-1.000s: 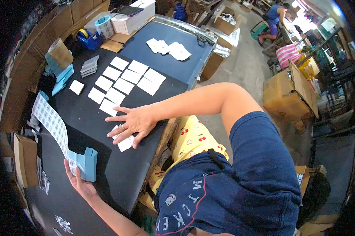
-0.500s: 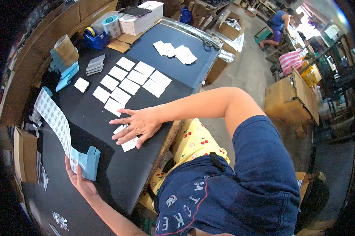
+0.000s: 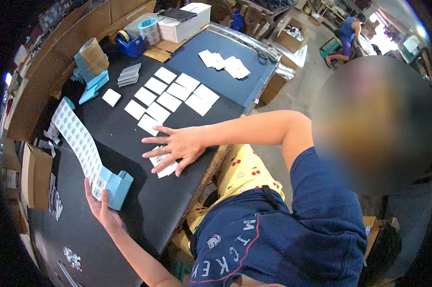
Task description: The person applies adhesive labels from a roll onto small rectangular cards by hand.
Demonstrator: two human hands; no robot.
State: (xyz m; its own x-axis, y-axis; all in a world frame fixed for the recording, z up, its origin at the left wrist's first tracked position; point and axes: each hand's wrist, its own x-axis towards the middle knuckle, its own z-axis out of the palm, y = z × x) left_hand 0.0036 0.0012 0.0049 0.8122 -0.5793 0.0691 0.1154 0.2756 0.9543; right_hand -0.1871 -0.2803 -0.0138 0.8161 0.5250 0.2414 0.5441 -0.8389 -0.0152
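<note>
My left hand (image 3: 103, 210) holds the near end of a strip of barcode labels (image 3: 79, 138) between thumb and fingers. Its light blue backing (image 3: 118, 189) stands folded beside my fingertips. From there the strip runs back across the black table to its roll. My right hand (image 3: 180, 148), fingers spread and a ring on one, lies over white cards (image 3: 165, 171); printed marks show on the top card between the fingers. Beyond it, several white cards (image 3: 169, 102) are laid out in rows. A small stack of white cards (image 3: 111, 97) sits to their left.
At the back are a blue tape dispenser (image 3: 130, 44), a label roll (image 3: 149, 31) and a white box (image 3: 182, 28). More cards (image 3: 235, 67) lie on the blue board (image 3: 187, 48). A cardboard box (image 3: 36, 177) borders the left side. Another person (image 3: 349, 36) sits far off.
The view has shifted, so the table appears further right. My left hand still holds the label strip. My right hand stays spread over the cards, with more of the printed marks now showing.
</note>
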